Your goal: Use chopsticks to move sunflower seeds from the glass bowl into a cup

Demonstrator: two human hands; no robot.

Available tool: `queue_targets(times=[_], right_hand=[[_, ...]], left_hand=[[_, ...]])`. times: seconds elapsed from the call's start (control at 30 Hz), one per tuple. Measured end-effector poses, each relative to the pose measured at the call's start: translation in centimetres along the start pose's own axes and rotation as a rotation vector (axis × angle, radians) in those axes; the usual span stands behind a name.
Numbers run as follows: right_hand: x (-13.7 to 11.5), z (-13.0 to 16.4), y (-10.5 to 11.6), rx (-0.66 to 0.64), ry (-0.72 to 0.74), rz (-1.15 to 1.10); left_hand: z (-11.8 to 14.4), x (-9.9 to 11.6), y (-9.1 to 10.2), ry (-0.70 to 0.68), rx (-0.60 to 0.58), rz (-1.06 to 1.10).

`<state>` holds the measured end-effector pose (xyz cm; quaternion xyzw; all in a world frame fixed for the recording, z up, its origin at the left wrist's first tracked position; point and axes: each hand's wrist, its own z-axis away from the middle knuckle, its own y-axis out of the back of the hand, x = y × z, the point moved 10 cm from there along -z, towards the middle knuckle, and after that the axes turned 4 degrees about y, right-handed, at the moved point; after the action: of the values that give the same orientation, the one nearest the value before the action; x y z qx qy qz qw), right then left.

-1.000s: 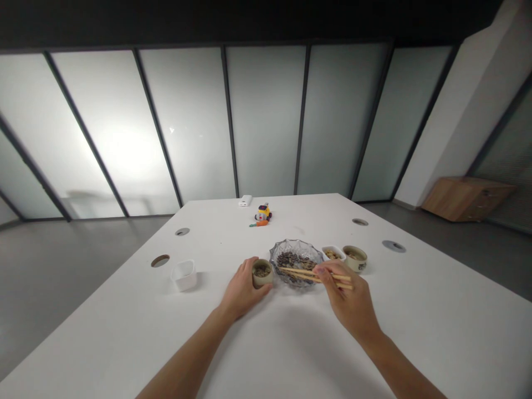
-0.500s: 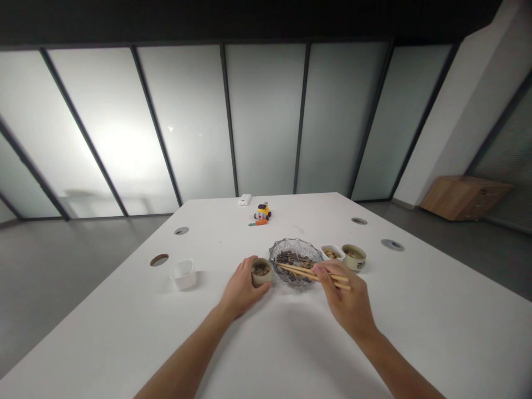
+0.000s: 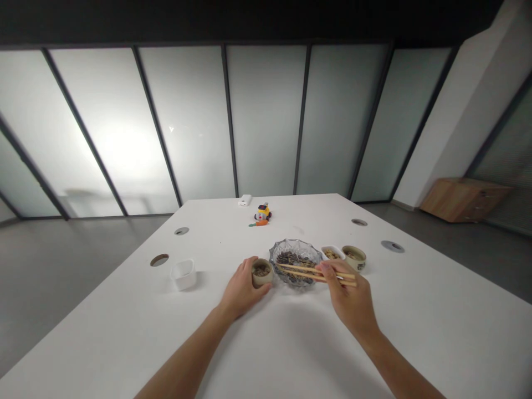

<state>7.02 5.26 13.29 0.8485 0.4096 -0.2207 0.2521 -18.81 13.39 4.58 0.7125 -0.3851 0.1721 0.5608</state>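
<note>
My left hand (image 3: 243, 288) is wrapped round a small beige cup (image 3: 262, 278) that stands upright on the table with brownish bits inside. Between the fingers of my right hand (image 3: 349, 299) is a pair of wooden chopsticks (image 3: 305, 271), tips pointing left over a clear glass bowl (image 3: 296, 245). Dark seeds and paler pieces (image 3: 293, 259) lie in that bowl, right beside the cup. Whether the chopstick tips pinch anything is too small to tell. Just behind my right hand are a white dish (image 3: 341, 255) of tan pieces and a second beige cup (image 3: 357, 260).
On the white table (image 3: 266, 354), a white plastic container (image 3: 183, 275) stands at the left. Farther back are a yellow toy vehicle (image 3: 262, 212), a toy carrot (image 3: 258, 223) and a white box-like object (image 3: 245, 200). Round holes (image 3: 159, 260) pierce the tabletop on both sides.
My right hand has shifted slightly to the right with the chopsticks, and their tips stay over the glass bowl. My left hand and the cup have not moved.
</note>
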Motion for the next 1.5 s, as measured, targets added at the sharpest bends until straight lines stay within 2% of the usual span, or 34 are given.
queue_targets(times=[0.57, 0.9, 1.27, 1.5], right_hand=[[-0.9, 0.0, 0.2, 0.039, 0.084, 0.053], [-2.1, 0.2, -1.1, -0.089, 0.196, 0.069], [-3.0, -0.2, 0.8, 0.047, 0.224, 0.025], [-5.0, 0.1, -0.4, -0.062, 0.245, -0.081]], left_hand=[[-0.1, -0.4, -0.1, -0.012, 0.005, -0.006], [0.1, 0.3, 0.2, -0.011, 0.007, 0.002], [0.0, -0.4, -0.1, -0.011, 0.008, 0.005], [-0.1, -0.2, 0.1, 0.004, 0.007, -0.004]])
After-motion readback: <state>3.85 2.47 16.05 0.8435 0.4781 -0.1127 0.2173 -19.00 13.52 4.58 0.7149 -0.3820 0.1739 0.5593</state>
